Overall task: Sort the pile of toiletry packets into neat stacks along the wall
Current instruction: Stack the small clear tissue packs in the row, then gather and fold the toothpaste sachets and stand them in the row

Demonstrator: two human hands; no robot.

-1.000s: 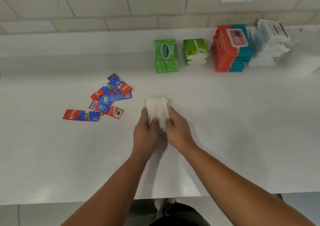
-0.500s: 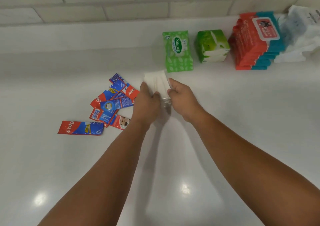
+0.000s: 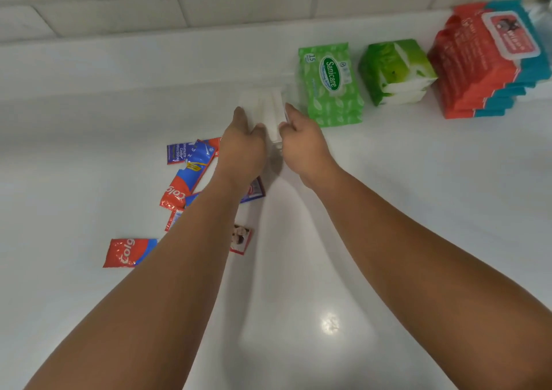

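Note:
A small bundle of white packets [image 3: 268, 112] is held between both hands just left of the green Sanicare wipes stack [image 3: 330, 83]. My left hand [image 3: 243, 146] grips its left side and my right hand [image 3: 301, 143] pinches its right side. Along the wall stand a light green tissue stack [image 3: 395, 71] and a red and teal wipes stack [image 3: 487, 58]. Red and blue toothpaste sachets [image 3: 186, 174] lie loose under my left forearm, one more sachet [image 3: 128, 252] lower left.
The white counter [image 3: 418, 210] runs to a raised ledge [image 3: 149, 58] under a tiled wall [image 3: 119, 4]. A small picture sachet [image 3: 240, 239] lies beside my left forearm. White packs [image 3: 542, 16] show at the far right edge.
Both hands have carried the white bundle away from me toward the wall, up to the left of the green Sanicare stack. The camera has leaned forward and closer.

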